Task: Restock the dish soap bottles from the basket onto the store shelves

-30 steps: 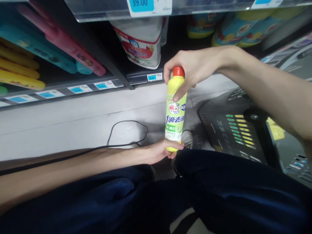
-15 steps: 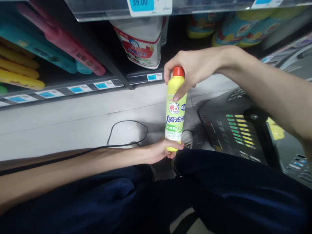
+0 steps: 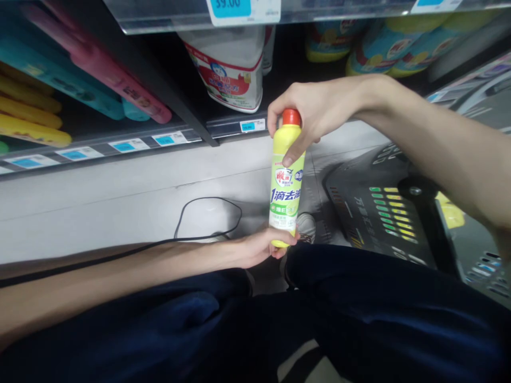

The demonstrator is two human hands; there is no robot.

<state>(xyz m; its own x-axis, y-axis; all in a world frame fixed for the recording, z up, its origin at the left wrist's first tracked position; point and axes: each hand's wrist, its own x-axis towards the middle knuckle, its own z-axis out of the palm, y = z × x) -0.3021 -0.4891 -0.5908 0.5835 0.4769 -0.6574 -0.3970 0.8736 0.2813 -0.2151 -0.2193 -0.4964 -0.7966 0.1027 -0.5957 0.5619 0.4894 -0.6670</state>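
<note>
Between my two hands I hold a yellow dish soap bottle [image 3: 286, 183] with a red cap, upright, its green-and-white label facing me. My right hand [image 3: 305, 117] grips it near the top, the thumb lying across the front above the label and the other fingers behind the cap. At the bottom end, my left hand [image 3: 268, 246] is closed around the base, its thumb across the front. The bottle is above the floor, in front of the shelf.
A grey shopping basket [image 3: 367, 202] with a black handle stands at the right, something yellow in it. Ahead, a store shelf [image 3: 235, 126] holds a white jug [image 3: 235, 69] and blue-and-yellow bottles [image 3: 387, 50]. A black cord [image 3: 207, 198] loops above the pale floor at left.
Almost nothing differs. The bottle and both hands have shifted very slightly left in view, with the grip of each hand the same.
</note>
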